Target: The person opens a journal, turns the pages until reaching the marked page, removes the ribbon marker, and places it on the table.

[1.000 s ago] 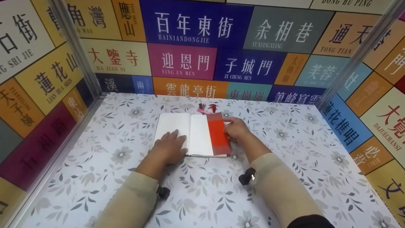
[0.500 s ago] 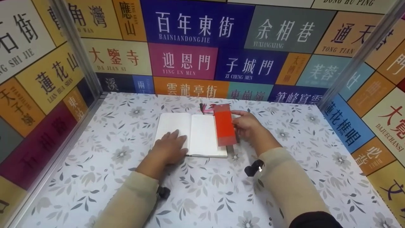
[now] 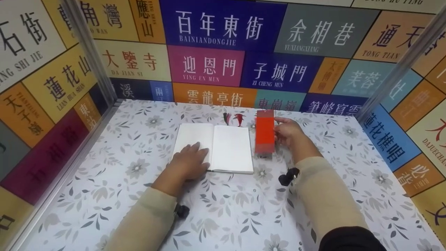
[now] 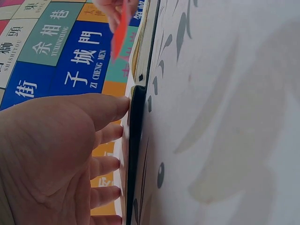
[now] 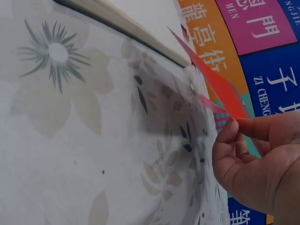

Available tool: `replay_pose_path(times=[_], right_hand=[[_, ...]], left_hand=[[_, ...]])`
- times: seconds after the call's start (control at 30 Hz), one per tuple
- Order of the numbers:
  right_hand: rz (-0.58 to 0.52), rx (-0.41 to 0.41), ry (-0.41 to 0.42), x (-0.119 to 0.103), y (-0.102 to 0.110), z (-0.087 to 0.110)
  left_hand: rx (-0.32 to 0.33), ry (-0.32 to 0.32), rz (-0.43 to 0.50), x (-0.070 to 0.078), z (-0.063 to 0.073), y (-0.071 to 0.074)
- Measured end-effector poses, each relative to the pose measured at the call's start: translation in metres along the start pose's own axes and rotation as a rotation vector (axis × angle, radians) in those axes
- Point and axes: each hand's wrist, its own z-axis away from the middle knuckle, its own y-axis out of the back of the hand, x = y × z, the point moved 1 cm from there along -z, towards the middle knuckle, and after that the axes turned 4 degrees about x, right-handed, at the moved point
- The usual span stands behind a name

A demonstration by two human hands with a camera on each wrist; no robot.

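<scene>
Left hand (image 3: 190, 161) rests on the left page of the open book (image 3: 231, 150), fingers extended and slightly spread, gripping nothing; left wrist view has thumb and fingertips touching at the book's near edge. Right hand (image 3: 289, 132) pinches the red card (image 3: 265, 130) between thumb and forefinger at its right edge, other fingers curled in below. Card is up off the table (image 3: 223, 209), just right of the book with a gap between, roughly upright in the head view, brighter red in the middle with duller, paler bands at both ends. Right wrist view gives it nearly edge-on and tilted, shadow on the table underneath. Book lies flat, both visible pages white, dark cover showing along the bottom edge in the left wrist view. Two small tassels lie just past the book's far edge: a dark-and-pink tassel (image 3: 227, 118) and a red tassel (image 3: 239, 119); can't tell what either is attached to. Table cover is white with a grey flower-and-leaf print. Beige sleeves (image 3: 327, 195) on both arms, a black wrist unit (image 3: 182, 211) by each cuff. Coloured wall panels (image 3: 219, 22) with Chinese characters stand behind and to both sides.
</scene>
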Motion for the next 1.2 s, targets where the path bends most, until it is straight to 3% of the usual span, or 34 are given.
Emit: replay_pose_path(times=[0.43,0.7,1.03,1.2], right_hand=[[0.113,0.024,-0.025,0.013,0.002,-0.007],[0.145,0.062,0.005,0.023,0.004,-0.013],[0.268,0.156,0.033,0.021,0.001,-0.022],[0.285,0.137,0.060,0.020,-0.005,-0.017]], left_hand=[[-0.004,-0.007,-0.014,0.002,0.000,0.002],[0.016,-0.037,-0.034,0.001,-0.002,-0.003],[0.006,-0.014,-0.030,0.000,-0.004,-0.005],[0.006,-0.012,-0.024,0.000,-0.002,-0.002]])
